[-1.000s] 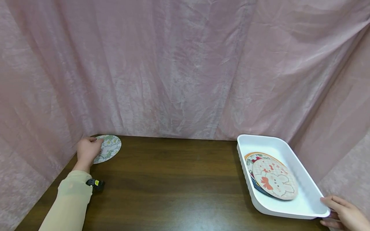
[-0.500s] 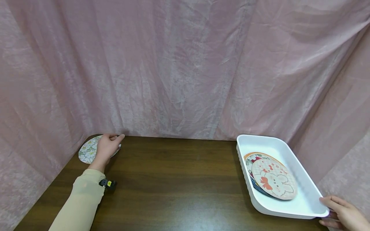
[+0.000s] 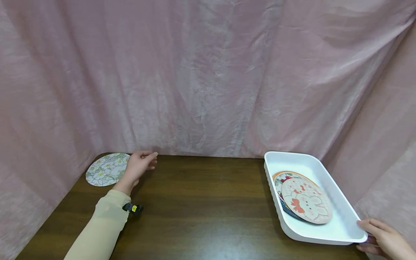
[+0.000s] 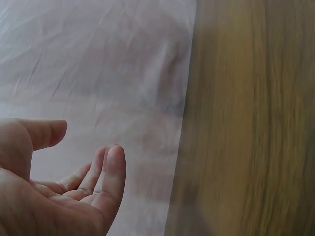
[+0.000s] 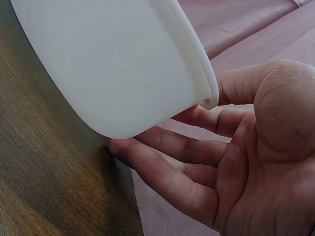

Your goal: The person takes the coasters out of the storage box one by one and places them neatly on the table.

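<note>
A round mat with white and green flowers (image 3: 105,170) lies flat on the table at the far left. Just right of it hovers my left hand (image 3: 139,167), its wrist overlapping the mat's edge in the head view. In the left wrist view that hand (image 4: 74,191) has loosely bent fingers, thumb apart, nothing between them. At the right, my right hand (image 3: 383,236) grips the near right corner of a white tray (image 3: 295,160). In the right wrist view the thumb is at the tray's rim (image 5: 202,78) and fingers reach under it. A pink bunny mat (image 3: 307,200) tops several round mats inside.
The dark wooden table (image 3: 201,202) stretches between the flowered mat and the tray. A pink velvet curtain (image 3: 195,79) rises along the back edge and both sides.
My left hand has let go of the flowered mat and moved right, leaving the mat lying at the far left. The right hand keeps its hold on the tray corner.
</note>
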Demonstrator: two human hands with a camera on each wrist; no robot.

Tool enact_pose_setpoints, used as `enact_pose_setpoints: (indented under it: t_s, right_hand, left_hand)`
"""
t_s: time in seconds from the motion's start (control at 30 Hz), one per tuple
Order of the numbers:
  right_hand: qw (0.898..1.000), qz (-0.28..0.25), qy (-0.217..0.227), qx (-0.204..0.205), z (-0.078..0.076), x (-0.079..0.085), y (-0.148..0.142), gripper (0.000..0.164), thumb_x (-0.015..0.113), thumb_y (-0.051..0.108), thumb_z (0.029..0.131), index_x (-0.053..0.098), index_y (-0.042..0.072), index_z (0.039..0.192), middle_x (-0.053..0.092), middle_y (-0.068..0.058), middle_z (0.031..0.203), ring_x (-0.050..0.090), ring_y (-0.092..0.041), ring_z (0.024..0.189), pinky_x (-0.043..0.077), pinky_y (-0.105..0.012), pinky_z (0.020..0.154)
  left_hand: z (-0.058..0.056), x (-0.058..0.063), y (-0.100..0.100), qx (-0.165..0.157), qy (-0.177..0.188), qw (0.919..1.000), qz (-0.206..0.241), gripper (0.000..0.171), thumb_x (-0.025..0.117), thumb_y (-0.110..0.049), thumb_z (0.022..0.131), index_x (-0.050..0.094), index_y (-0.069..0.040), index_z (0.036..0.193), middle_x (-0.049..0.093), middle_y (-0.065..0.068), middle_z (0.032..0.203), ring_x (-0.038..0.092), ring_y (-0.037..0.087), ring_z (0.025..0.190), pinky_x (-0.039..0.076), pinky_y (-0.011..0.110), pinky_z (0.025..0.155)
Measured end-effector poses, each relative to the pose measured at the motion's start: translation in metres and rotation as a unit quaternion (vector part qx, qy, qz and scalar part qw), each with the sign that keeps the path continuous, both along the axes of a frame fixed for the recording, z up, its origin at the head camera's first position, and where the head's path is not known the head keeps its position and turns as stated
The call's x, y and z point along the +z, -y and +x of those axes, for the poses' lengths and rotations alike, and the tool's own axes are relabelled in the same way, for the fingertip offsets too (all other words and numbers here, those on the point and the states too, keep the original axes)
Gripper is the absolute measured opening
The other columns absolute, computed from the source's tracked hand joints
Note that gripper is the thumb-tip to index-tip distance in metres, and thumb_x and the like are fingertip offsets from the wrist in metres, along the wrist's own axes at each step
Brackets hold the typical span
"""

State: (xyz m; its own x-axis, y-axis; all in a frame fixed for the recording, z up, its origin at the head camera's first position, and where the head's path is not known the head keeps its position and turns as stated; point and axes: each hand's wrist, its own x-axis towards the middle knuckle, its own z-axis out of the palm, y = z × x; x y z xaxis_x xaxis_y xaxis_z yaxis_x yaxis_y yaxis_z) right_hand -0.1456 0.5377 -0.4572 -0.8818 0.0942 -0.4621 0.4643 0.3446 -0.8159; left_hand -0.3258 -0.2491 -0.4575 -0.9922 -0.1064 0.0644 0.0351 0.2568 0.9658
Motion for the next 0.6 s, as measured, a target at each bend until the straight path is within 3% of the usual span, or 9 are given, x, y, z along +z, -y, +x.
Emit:
enact_pose_setpoints:
  t_s: [0.13,0.6]
  right_hand:
    - [1.0,0.013,-0.001,0.006,-0.001,0.001,0.004,0.04,0.037,0.028,0.123,0.06,-0.003,0.112,0.067,-0.004,0.106,0.076,-0.016,0.093,0.067,-0.04,0.087]
    - [1.0,0.012,-0.005,0.0,-0.002,-0.002,0.0,0.038,0.038,0.026,0.122,0.059,-0.003,0.111,0.068,-0.006,0.107,0.077,-0.016,0.093,0.067,-0.04,0.087]
  left_hand:
    - [0.001,0.0,-0.012,-0.016,0.002,0.9998,0.011,0.064,0.069,-0.036,0.113,0.054,0.01,0.153,0.067,0.03,0.138,0.072,0.039,0.121,0.065,0.045,0.094]
    - [-0.001,-0.002,-0.061,-0.067,0.008,0.9974,0.023,0.062,0.074,-0.036,0.11,0.057,0.009,0.15,0.068,0.031,0.136,0.07,0.047,0.124,0.064,0.054,0.097]
